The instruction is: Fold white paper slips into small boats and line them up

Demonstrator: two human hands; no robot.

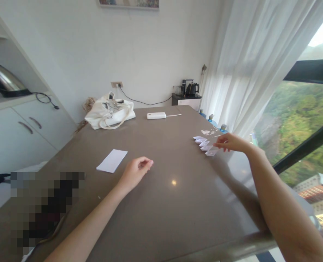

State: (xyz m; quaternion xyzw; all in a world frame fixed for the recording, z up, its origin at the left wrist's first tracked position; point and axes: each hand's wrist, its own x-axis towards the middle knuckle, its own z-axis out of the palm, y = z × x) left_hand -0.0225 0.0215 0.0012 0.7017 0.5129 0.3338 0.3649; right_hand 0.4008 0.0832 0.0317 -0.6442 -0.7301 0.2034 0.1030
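Observation:
Several folded white paper boats [205, 144] sit in a close row on the right part of the brown table [161, 203]. My right hand [228, 142] is at the near right end of this row, its fingers bent and closed at the edge of a paper boat. The fingers partly cover that end, so the exact contact is hard to see. Over the middle left of the table, my left hand [138, 169] has its fingers curled and the thumb close to them, with nothing visible inside. To its left lies a stack of white paper sheets [112, 161].
A white handbag [109, 112] and a white power strip [156, 115] with a cable lie toward the back. White scraps [209, 132] are beyond the boats. Blue-based items [223, 128] line the right edge beside the curtain [237, 65]. A pixelated patch [49, 207] covers the left front.

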